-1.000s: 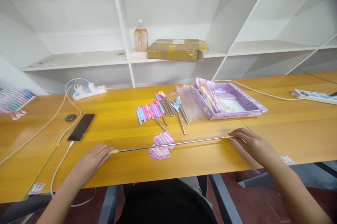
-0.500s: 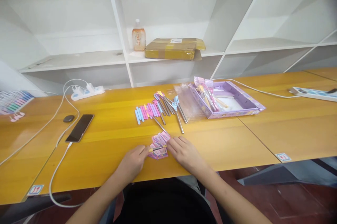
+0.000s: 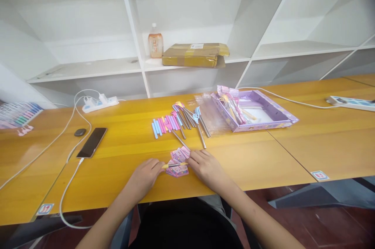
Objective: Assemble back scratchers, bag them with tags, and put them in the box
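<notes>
My left hand (image 3: 147, 175) is closed on the yellow grip of a small back scratcher (image 3: 174, 165), whose thin metal rod runs across to the right. At its other end, my right hand (image 3: 207, 168) pinches a yellow part, with the tip hidden by the fingers. Beneath it lie several pink and purple printed cards (image 3: 177, 155), fanned out on the table. Beyond the hands, a pink claw head with a metal rod (image 3: 181, 139) points toward my right hand. Several loose coloured handles (image 3: 159, 126) lie in a row beside more metal rods with claw heads (image 3: 195, 118).
A purple tray (image 3: 265, 124) holds bagged scratchers, with clear plastic bags (image 3: 209, 114) against its left side. To the left lie a phone (image 3: 92, 142) on a charging cable and a power strip (image 3: 100, 104). A taped cardboard box (image 3: 190, 56) and a bottle (image 3: 155, 44) stand on the shelf.
My hands have drawn slightly apart, and more of the metal rod shows between them. The whole view has shifted a little.
</notes>
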Tool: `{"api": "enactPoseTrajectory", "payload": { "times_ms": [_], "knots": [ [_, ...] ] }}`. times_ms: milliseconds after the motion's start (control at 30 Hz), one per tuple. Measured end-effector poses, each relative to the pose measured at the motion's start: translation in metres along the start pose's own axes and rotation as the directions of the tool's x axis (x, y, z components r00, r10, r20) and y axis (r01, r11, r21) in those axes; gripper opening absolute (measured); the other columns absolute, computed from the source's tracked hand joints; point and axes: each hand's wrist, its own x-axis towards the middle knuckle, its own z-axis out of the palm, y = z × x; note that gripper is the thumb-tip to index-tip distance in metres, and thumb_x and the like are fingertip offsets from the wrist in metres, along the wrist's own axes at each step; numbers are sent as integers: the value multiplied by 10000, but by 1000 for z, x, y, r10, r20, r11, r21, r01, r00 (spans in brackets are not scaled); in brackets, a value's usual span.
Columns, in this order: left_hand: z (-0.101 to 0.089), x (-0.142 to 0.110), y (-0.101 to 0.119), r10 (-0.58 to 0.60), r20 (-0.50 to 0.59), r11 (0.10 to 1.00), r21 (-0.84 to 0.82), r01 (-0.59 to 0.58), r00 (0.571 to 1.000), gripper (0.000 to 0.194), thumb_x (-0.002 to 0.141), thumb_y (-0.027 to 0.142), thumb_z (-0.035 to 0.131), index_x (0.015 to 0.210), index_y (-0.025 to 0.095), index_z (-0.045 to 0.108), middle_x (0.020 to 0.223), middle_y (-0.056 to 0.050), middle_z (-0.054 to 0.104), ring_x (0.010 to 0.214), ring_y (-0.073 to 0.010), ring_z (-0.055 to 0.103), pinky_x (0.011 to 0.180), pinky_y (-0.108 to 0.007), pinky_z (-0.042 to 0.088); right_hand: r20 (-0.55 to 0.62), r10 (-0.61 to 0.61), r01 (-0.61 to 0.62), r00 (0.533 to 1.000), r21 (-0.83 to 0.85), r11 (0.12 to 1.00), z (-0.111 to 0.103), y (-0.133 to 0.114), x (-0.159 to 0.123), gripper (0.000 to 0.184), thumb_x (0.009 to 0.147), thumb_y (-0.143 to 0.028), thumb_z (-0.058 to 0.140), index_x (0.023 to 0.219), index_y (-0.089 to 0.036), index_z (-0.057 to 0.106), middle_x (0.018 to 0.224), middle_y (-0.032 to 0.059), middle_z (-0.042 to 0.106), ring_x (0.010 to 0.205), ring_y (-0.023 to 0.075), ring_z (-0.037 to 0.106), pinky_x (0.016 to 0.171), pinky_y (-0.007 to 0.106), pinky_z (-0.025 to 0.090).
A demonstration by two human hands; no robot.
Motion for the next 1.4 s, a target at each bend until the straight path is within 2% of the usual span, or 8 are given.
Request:
{"api": "enactPoseTrajectory", "payload": {
  "times_ms": [133,233,433,567,800,1233,1333,1400],
  "knots": [
    [2,4,-2,17,-17,996,84,-15,1000,263,1166,314,459,1135,196,692,969,-81,729,873,-237,668,795,-381,549,-14,18,-19,1000,-41,999,5,-1,0,219,1082,-82,514,936,-197,631,901,55,636,800,215,519,766,363,354],
    [-7,-5,-21,2,-31,989,147,2,1000,241,1150,267,481,1143,207,714,1002,-88,761,929,-250,688,836,-390,559,9,42,-41,999,-100,994,3,19,-13,235,1083,-86,502,918,-202,623,894,55,640,795,215,523,795,358,378],
    [-68,-71,-102,-123,-164,935,313,169,979,312,1109,229,467,1218,204,759,1153,-117,823,1071,-315,729,908,-463,568,-52,212,-218,976,-230,948,-42,142,-104,159,1070,-146,547,1035,-213,687,909,68,678,879,244,607,823,367,404],
    [-80,-98,-117,-112,-155,941,300,155,981,316,1116,269,473,1160,230,784,1078,-91,834,1031,-285,760,917,-429,589,-106,289,-307,951,-271,912,-62,188,-152,156,1081,-208,574,1027,-228,718,926,61,715,903,242,650,876,379,438],
    [-61,-96,-107,-95,-155,953,273,135,983,252,1135,326,527,1158,236,761,1065,-75,826,953,-260,765,905,-400,597,-64,310,-316,948,-241,917,-56,178,-163,143,1091,-296,603,1037,-231,719,987,71,731,892,246,664,835,378,467],
    [-54,-98,-103,-128,-118,964,220,152,985,281,1152,357,505,1205,227,749,1131,-82,809,1020,-244,763,986,-395,604,-87,327,-337,941,-167,926,-52,165,-165,110,1068,-284,603,1057,-232,699,1038,79,747,897,242,715,815,375,528],
    [-47,-84,-90,-115,-136,974,179,139,984,248,1146,326,526,1192,213,742,1114,-79,806,997,-237,762,952,-386,612,-81,305,-313,949,-114,943,-41,159,-150,78,1056,-263,629,1071,-227,696,1022,72,736,901,230,700,799,357,510],
    [-34,-67,-71,-96,-168,983,139,120,981,235,1148,290,516,1206,206,727,1094,-78,800,980,-230,758,925,-376,615,-96,276,-285,956,-99,953,-30,138,-124,77,1049,-220,625,1070,-214,699,968,73,717,870,230,667,779,358,483]
  ]
}}
